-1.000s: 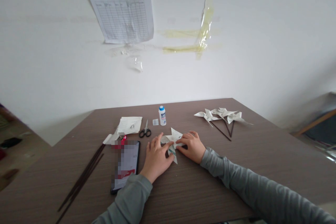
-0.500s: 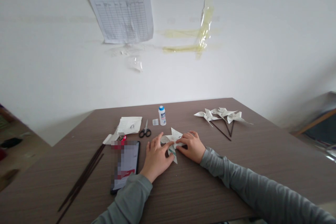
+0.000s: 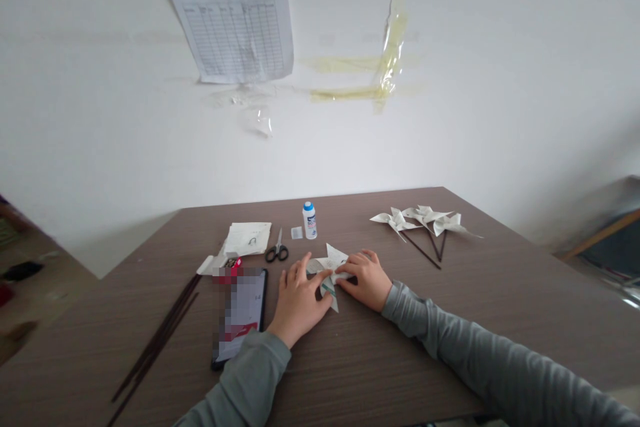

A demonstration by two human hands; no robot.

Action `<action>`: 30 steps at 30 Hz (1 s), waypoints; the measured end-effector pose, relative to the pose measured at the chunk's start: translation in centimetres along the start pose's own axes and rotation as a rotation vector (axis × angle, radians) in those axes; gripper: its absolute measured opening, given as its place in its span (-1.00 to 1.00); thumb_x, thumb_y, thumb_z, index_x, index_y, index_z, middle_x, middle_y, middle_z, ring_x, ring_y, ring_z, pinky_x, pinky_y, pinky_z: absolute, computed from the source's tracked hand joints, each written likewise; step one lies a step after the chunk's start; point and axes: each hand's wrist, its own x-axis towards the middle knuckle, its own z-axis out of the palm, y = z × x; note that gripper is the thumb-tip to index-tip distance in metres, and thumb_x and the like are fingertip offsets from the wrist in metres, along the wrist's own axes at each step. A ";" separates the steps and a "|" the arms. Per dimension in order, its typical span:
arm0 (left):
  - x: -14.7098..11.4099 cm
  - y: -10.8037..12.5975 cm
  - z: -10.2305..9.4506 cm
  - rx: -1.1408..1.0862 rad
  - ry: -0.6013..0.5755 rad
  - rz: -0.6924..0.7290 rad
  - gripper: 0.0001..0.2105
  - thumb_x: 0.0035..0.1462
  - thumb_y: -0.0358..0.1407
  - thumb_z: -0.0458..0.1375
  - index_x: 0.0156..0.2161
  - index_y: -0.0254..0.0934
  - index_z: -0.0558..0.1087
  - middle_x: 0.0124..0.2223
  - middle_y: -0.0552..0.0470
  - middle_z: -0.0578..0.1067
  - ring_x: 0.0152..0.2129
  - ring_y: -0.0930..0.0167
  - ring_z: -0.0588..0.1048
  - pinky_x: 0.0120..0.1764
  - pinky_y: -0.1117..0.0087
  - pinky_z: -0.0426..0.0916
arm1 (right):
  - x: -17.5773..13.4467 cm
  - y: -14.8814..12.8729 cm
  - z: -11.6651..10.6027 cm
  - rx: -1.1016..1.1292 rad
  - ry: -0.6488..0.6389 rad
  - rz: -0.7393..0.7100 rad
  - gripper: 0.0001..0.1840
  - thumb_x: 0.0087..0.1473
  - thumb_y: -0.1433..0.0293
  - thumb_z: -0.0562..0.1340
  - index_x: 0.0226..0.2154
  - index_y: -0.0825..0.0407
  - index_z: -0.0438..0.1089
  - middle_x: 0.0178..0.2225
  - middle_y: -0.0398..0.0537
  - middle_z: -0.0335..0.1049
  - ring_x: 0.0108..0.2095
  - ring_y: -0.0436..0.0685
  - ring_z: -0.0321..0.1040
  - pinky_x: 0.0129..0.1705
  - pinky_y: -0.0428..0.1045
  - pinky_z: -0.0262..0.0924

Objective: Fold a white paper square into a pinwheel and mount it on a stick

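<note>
A white paper pinwheel (image 3: 334,254) with pointed blades lies on the table between my hands, its printed side partly covered by fingers. My left hand (image 3: 299,303) presses its index finger on the pinwheel's middle, the thumb by the lower blade. From the other side, my right hand (image 3: 369,279) is closed on the pinwheel near its centre, thumb and fingertips together. Just beyond stand a blue-capped white glue bottle (image 3: 310,221) and, left of it, black-handled scissors (image 3: 277,251). Whether anything small sits under the fingertips is hidden.
Finished-looking pinwheels on dark sticks (image 3: 424,216) lie at the back right of the brown table (image 3: 400,373). To the left are stacked paper squares (image 3: 249,238), a phone (image 3: 243,320) and loose dark sticks (image 3: 155,340). A small clear piece (image 3: 297,233) lies beside the bottle.
</note>
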 end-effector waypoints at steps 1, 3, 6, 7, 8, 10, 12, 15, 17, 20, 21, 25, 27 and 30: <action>0.0 0.0 0.1 0.002 0.005 0.000 -0.43 0.43 -0.32 0.54 0.47 0.09 0.83 0.83 -0.23 0.41 0.75 -0.28 0.40 0.78 -0.52 0.23 | 0.0 0.1 0.0 0.000 0.000 -0.002 -0.84 0.47 0.34 0.58 0.03 -0.19 0.91 -0.02 0.06 0.86 0.15 0.46 0.79 0.60 0.50 0.36; 0.0 -0.2 0.2 0.004 0.016 -0.002 -0.38 0.43 -0.30 0.54 0.54 0.09 0.78 0.84 -0.25 0.39 0.75 -0.26 0.40 0.78 -0.48 0.25 | 0.0 0.2 0.1 0.000 -0.005 -0.005 -0.85 0.49 0.32 0.58 0.05 -0.17 0.90 -0.02 0.05 0.86 0.15 0.44 0.79 0.62 0.52 0.36; 0.1 -0.4 0.3 0.010 0.017 -0.003 -0.33 0.43 -0.26 0.54 0.58 0.11 0.74 0.84 -0.24 0.38 0.75 -0.21 0.41 0.78 -0.44 0.27 | 0.0 0.2 0.1 0.000 -0.021 -0.001 -0.85 0.52 0.30 0.58 0.07 -0.14 0.89 -0.02 0.06 0.85 0.13 0.41 0.78 0.65 0.56 0.34; 0.1 -0.4 0.3 0.013 0.015 -0.001 -0.34 0.43 -0.26 0.54 0.58 0.11 0.74 0.84 -0.24 0.39 0.75 -0.21 0.41 0.78 -0.44 0.27 | 0.0 0.2 0.1 0.002 -0.021 0.000 -0.85 0.53 0.30 0.57 0.08 -0.13 0.89 -0.01 0.07 0.85 0.13 0.41 0.77 0.65 0.56 0.32; 0.1 -0.4 0.3 0.017 0.012 0.001 -0.35 0.43 -0.27 0.54 0.57 0.11 0.75 0.84 -0.25 0.38 0.76 -0.22 0.41 0.78 -0.46 0.26 | -0.1 0.2 0.1 0.004 -0.018 -0.001 -0.84 0.53 0.30 0.56 0.08 -0.13 0.89 -0.01 0.08 0.85 0.13 0.42 0.77 0.65 0.56 0.32; 0.1 -0.3 0.2 0.022 0.006 0.001 -0.37 0.43 -0.29 0.54 0.55 0.09 0.78 0.85 -0.26 0.37 0.76 -0.26 0.40 0.78 -0.50 0.24 | -0.1 0.3 0.2 0.009 -0.006 -0.008 -0.85 0.52 0.31 0.55 0.05 -0.15 0.89 -0.02 0.08 0.85 0.13 0.44 0.76 0.64 0.54 0.33; 0.1 -0.2 0.2 0.026 -0.006 -0.005 -0.40 0.43 -0.29 0.54 0.52 0.09 0.80 0.86 -0.26 0.36 0.76 -0.27 0.39 0.79 -0.51 0.21 | -0.1 0.3 0.3 0.010 0.008 -0.014 -0.86 0.49 0.31 0.55 0.02 -0.19 0.89 -0.05 0.07 0.85 0.11 0.46 0.77 0.61 0.52 0.37; 0.1 -0.1 0.2 0.017 -0.005 -0.008 -0.42 0.43 -0.28 0.54 0.49 0.11 0.82 0.86 -0.23 0.37 0.76 -0.28 0.40 0.78 -0.52 0.21 | -0.1 0.4 0.4 0.009 0.029 -0.024 -0.85 0.46 0.32 0.55 -0.01 -0.22 0.89 -0.06 0.05 0.86 0.10 0.48 0.79 0.58 0.52 0.41; 0.2 -0.2 0.3 0.008 0.006 -0.005 -0.43 0.41 -0.28 0.54 0.47 0.13 0.84 0.85 -0.22 0.40 0.75 -0.29 0.41 0.78 -0.53 0.23 | -0.1 0.4 0.3 0.012 0.031 -0.024 -0.84 0.45 0.33 0.55 -0.01 -0.22 0.89 -0.05 0.04 0.87 0.11 0.48 0.79 0.59 0.52 0.40; 0.3 -0.2 0.3 0.006 0.003 -0.009 -0.42 0.41 -0.28 0.55 0.47 0.14 0.84 0.84 -0.22 0.41 0.75 -0.29 0.41 0.77 -0.53 0.25 | -0.1 0.2 0.1 0.015 0.017 -0.006 -0.83 0.45 0.36 0.54 -0.01 -0.21 0.89 -0.03 0.06 0.87 0.14 0.49 0.80 0.61 0.52 0.38; 0.3 -0.2 0.3 0.006 0.001 -0.009 -0.42 0.41 -0.28 0.55 0.47 0.14 0.84 0.84 -0.22 0.41 0.75 -0.29 0.41 0.77 -0.53 0.25 | -0.1 0.1 0.0 0.014 0.010 0.001 -0.83 0.44 0.37 0.55 -0.01 -0.20 0.89 -0.03 0.06 0.87 0.14 0.49 0.80 0.61 0.53 0.37; 0.2 -0.4 0.7 0.002 0.030 0.001 -0.43 0.39 -0.29 0.55 0.45 0.13 0.85 0.82 -0.21 0.44 0.73 -0.29 0.43 0.77 -0.53 0.26 | 0.0 -0.2 -0.2 0.009 0.000 0.014 -0.84 0.42 0.38 0.57 -0.02 -0.20 0.89 -0.03 0.04 0.87 0.14 0.49 0.81 0.61 0.52 0.38; 0.2 -0.6 0.9 0.006 0.045 0.006 -0.40 0.38 -0.27 0.55 0.48 0.14 0.82 0.81 -0.20 0.45 0.73 -0.26 0.43 0.77 -0.51 0.26 | 0.0 -0.2 -0.2 0.007 0.008 0.013 -0.85 0.41 0.38 0.59 -0.04 -0.20 0.89 -0.05 0.02 0.86 0.11 0.47 0.81 0.59 0.49 0.39; 0.3 -1.0 1.2 0.017 0.064 0.010 -0.31 0.38 -0.24 0.54 0.57 0.17 0.75 0.78 -0.19 0.49 0.71 -0.22 0.45 0.76 -0.44 0.30 | -0.1 0.0 -0.1 -0.002 0.016 0.001 -0.87 0.44 0.37 0.59 -0.03 -0.19 0.88 -0.05 0.01 0.85 0.11 0.43 0.80 0.58 0.46 0.38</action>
